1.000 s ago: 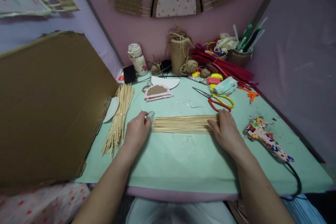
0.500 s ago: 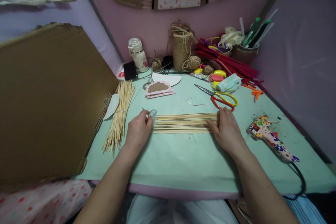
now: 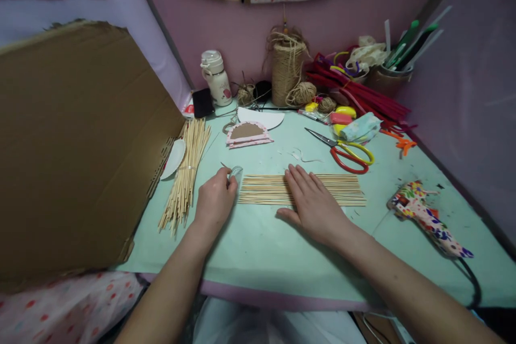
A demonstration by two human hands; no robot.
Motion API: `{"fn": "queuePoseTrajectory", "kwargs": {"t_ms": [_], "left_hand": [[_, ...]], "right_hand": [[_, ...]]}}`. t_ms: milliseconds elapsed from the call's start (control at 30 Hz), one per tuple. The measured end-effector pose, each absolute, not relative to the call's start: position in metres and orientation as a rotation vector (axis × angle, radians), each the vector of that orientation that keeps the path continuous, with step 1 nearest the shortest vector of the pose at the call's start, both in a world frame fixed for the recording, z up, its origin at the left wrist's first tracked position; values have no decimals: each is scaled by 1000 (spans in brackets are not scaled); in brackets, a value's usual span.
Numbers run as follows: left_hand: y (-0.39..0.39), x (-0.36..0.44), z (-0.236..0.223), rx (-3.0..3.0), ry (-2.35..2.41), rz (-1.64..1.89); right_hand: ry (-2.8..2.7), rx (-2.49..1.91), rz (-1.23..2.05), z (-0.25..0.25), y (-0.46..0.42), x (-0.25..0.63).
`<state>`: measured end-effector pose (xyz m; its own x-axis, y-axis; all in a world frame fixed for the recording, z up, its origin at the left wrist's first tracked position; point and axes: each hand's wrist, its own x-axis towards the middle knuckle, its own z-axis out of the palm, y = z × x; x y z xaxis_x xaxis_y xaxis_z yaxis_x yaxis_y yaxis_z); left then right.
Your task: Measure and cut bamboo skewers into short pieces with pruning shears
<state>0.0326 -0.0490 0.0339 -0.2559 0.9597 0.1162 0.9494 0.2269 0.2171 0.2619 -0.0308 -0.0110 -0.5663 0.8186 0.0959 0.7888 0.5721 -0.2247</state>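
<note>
A flat row of thin wooden sticks (image 3: pixel 342 190) lies side by side across the middle of the pale green table (image 3: pixel 258 247). My right hand (image 3: pixel 312 204) rests flat on the middle of the row, fingers stretched out and open. My left hand (image 3: pixel 214 201) is curled at the left end of the row, pinching a small clear piece (image 3: pixel 236 172) between thumb and fingers, with a thin point sticking out to the left.
A loose bundle of sticks (image 3: pixel 186 172) lies left, beside a big cardboard sheet (image 3: pixel 76 145). Red-and-yellow scissors (image 3: pixel 346 151) lie behind the row. A patterned glue gun (image 3: pixel 423 217) sits right. Twine spool (image 3: pixel 286 67), bottle (image 3: pixel 215 78), and red pipe cleaners (image 3: pixel 358 94) crowd the back.
My right hand has slid from the right end of the stick row to its middle and flattened out. The left hand stays put. The view has tilted slightly.
</note>
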Motion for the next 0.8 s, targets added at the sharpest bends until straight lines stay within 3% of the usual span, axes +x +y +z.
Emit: {"fn": "queuePoseTrajectory", "kwargs": {"t_ms": [800], "left_hand": [[-45, 31, 27, 1938, 2240, 605]], "right_hand": [[-2726, -1420, 305, -15, -30, 256]]}}
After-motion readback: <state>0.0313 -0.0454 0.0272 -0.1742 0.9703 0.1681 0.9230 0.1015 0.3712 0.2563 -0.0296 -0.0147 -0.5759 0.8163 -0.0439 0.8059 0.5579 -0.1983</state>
